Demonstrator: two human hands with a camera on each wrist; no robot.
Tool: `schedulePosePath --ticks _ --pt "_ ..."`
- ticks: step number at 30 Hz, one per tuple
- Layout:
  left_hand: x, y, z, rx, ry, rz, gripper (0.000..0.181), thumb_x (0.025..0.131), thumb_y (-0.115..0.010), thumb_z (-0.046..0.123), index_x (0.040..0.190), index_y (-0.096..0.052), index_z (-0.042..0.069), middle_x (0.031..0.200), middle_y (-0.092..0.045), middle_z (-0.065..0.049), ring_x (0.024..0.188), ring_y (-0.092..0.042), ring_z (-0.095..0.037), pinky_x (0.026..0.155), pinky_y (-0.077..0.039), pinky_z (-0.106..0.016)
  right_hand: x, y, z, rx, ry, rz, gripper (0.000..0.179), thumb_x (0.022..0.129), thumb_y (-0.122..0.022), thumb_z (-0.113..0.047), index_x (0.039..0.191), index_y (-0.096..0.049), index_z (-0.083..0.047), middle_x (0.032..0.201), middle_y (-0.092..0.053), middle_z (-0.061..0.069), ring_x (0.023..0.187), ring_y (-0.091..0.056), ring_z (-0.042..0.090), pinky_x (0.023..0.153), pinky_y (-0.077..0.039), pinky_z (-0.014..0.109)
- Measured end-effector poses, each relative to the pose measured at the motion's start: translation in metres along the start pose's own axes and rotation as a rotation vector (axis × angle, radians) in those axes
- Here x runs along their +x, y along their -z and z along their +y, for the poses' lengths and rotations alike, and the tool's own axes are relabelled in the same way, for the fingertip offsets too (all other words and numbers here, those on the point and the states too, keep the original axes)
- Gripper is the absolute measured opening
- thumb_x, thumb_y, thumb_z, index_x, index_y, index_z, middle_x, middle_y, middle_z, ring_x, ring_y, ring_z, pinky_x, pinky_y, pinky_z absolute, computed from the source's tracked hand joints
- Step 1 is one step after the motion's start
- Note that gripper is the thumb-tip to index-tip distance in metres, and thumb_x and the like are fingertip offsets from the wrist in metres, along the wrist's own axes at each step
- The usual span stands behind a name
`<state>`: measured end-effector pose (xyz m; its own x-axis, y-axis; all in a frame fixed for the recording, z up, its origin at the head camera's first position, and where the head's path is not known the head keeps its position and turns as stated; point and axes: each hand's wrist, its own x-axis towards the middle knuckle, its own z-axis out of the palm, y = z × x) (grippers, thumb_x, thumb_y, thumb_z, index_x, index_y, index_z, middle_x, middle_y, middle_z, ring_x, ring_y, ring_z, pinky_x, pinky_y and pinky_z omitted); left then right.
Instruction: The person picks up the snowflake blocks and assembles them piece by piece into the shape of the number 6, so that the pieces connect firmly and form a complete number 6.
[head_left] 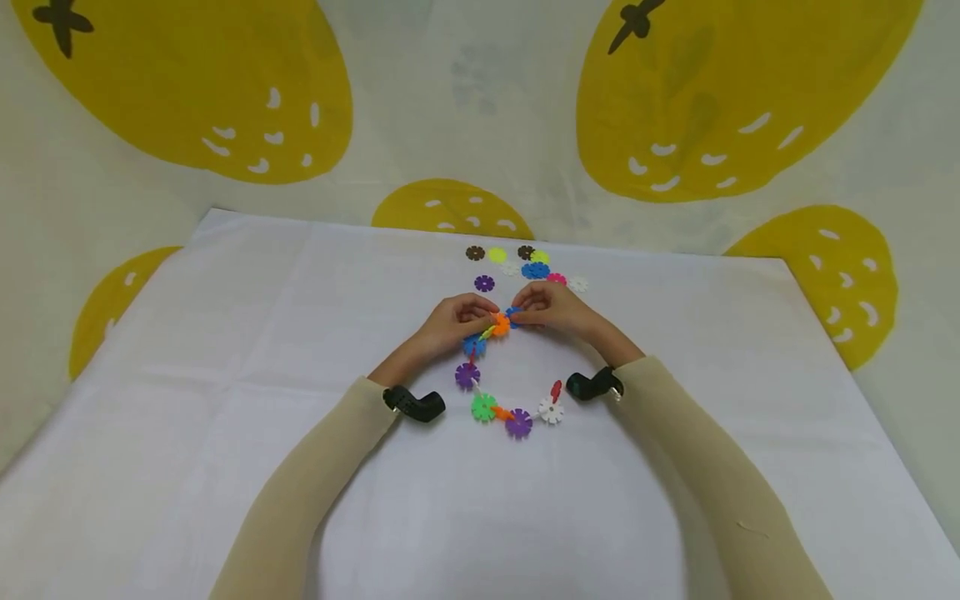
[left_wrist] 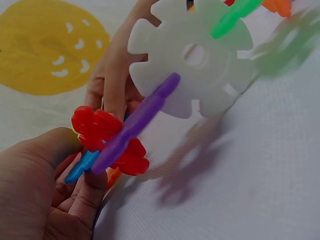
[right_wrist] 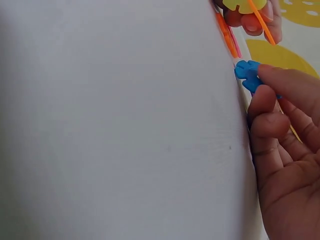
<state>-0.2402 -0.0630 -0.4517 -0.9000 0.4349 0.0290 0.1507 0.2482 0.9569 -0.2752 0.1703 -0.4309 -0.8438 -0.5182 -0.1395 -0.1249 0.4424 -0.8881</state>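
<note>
Blue disc (head_left: 513,317) right at the chain's top end, looks like the joining step

So the right grip (head_left: 557,308) has that blue disc pinched between thumb and fingers, and the left grip (head_left: 453,321) is closed on the chain (head_left: 468,376) up by its orange disc (head_left: 500,326). In the head view blue and orange sit right against each other, but I can't tell if the slots have bitten

My read: this is the slot-one-disc-into-the-next bit, done over the far half of the bench (head_left: 750,350). The chain curves round toward the person and ends at a red disc (head_left: 557,391). Next move seems to call for getting slot facing slot, blue turned crosswise to orange, then a straight push while the left side braces. Push crooked and I'd guess a neighbouring joint could pop

Room-wise: the loose discs (head_left: 484,283) lie just beyond the hands, some overlapping, and the bench's back edge is close behind them, so not much space that way. Left and right are way better, wide stretches out to the side edges. One thing to watch: the black wrist camera (head_left: 592,383) on the right arm is near the red end, so a low inward sweep might snag it
</note>
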Motion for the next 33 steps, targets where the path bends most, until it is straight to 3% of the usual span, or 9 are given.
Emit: schedulePosePath --ticks 12,20,27,33 --pt "0.000 0.001 0.002 -0.011 0.027 0.007 0.026 0.095 -0.064 0.014 0.117 -0.065 -0.001 0.106 -0.068 -0.016 0.083 -0.063 -0.015 0.077 -0.049 -0.021 -0.013 0.002 0.009 0.147 0.006 -0.020 0.016 0.085 -0.075 -0.005 0.094 -0.062 0.000 0.072 -0.062 0.002 0.059 -0.053 0.013 0.059 -0.046 0.022" --pt "-0.001 0.001 0.004 0.004 0.035 -0.017 0.026 0.095 -0.063 0.014 0.116 -0.065 -0.002 0.107 -0.068 -0.017 0.084 -0.063 -0.016 0.078 -0.050 -0.022 -0.016 -0.005 0.010 0.236 0.071 -0.009 0.013 0.083 -0.075 -0.001 0.090 -0.066 0.005 0.083 -0.069 0.003 0.068 -0.065 0.013 0.066 -0.052 0.023" --pt "-0.002 0.001 0.004 0.008 0.035 -0.020 0.026 0.095 -0.063 0.011 0.116 -0.066 -0.004 0.110 -0.069 -0.018 0.088 -0.065 -0.018 0.081 -0.053 -0.025 -0.017 -0.008 0.009 0.222 0.096 0.020 0.015 0.083 -0.076 0.000 0.089 -0.067 0.010 0.082 -0.070 0.004 0.067 -0.065 0.013 0.066 -0.052 0.023" --pt "-0.001 0.000 0.004 0.019 0.035 -0.010 0.025 0.094 -0.065 0.011 0.114 -0.067 -0.004 0.107 -0.070 -0.018 0.082 -0.064 -0.014 0.075 -0.051 -0.021 -0.015 -0.011 0.007 0.175 0.125 0.024 0.013 0.082 -0.077 -0.001 0.087 -0.068 0.009 0.080 -0.070 0.003 0.065 -0.064 0.012 0.062 -0.050 0.023"
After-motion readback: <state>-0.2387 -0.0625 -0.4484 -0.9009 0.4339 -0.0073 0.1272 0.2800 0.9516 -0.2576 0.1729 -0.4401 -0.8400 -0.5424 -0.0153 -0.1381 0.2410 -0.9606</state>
